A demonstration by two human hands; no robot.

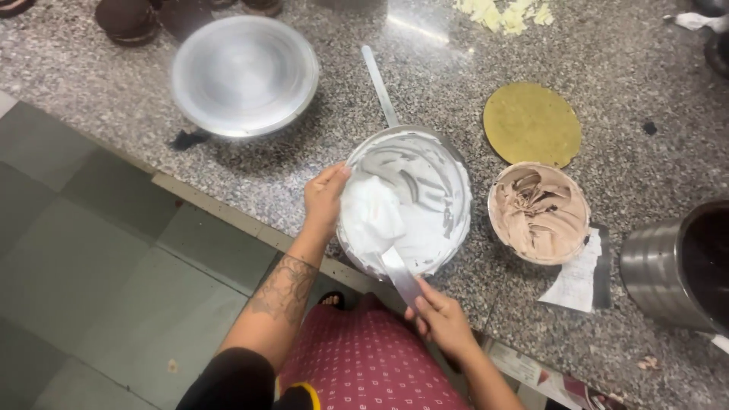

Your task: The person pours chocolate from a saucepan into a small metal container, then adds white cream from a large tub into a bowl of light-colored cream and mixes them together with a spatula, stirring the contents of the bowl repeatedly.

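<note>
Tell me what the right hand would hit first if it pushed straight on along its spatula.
Probably the white cream heaped in the round metal bowl; the right hand points its metal spatula up-left into it.

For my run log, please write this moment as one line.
left hand: steadies cream bowl rim | right hand: grips spatula carrying white cream | nearby: chocolate bowl

Choc cream bowl [538, 212], gold board [531, 124], turntable [244, 74].
</note>
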